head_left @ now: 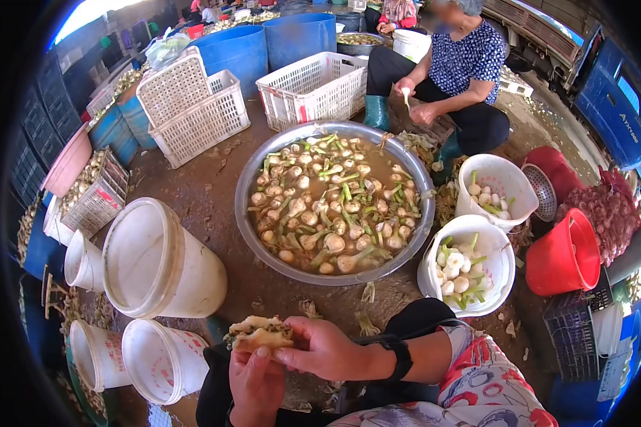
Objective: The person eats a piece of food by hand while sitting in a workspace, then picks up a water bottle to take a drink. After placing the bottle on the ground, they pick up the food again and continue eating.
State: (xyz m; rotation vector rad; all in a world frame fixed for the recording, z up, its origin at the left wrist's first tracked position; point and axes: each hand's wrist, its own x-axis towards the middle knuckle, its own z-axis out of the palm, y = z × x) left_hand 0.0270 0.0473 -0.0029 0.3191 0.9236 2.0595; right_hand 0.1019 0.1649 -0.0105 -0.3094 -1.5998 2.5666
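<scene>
A filled flatbread (261,334) with dark green filling showing at its broken edge is held up close to me. My left hand (257,384) is closed around its lower part. My right hand (332,349), with a dark band on the wrist, pinches its right side. Just beyond my hands stands a wide metal basin (292,273) of brown water, full of floating garlic bulbs (332,243) with green stem pieces. Right of the basin, a white bucket (502,285) holds peeled garlic bulbs (454,266).
Across the basin a seated person (463,78) holds a pale stalk. White buckets (199,270) stand at left, plastic crates (313,96) and blue barrels (231,57) behind. A second white bucket (509,185), a red bucket (559,256) and a red mesh sack (605,217) are at right.
</scene>
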